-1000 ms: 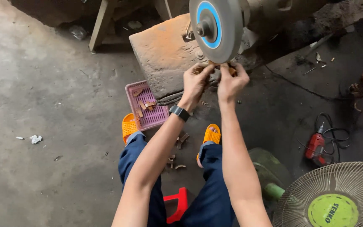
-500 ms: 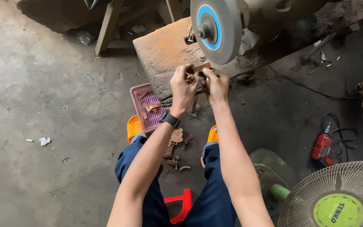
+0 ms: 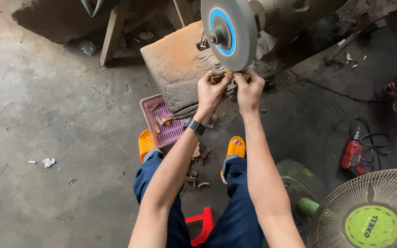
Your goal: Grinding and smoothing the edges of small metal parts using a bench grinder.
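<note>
**Wood piece at the wheel**

My left hand (image 3: pixel 211 92) and right hand (image 3: pixel 249 89) each have a closed grip on a small brown wood piece (image 3: pixel 228 74), held just under the grey wheel (image 3: pixel 235 32); its long axis I can't tell. The wheel's blue round label faces left. A pink basket (image 3: pixel 161 120) lies on the floor near my left wrist.
</note>
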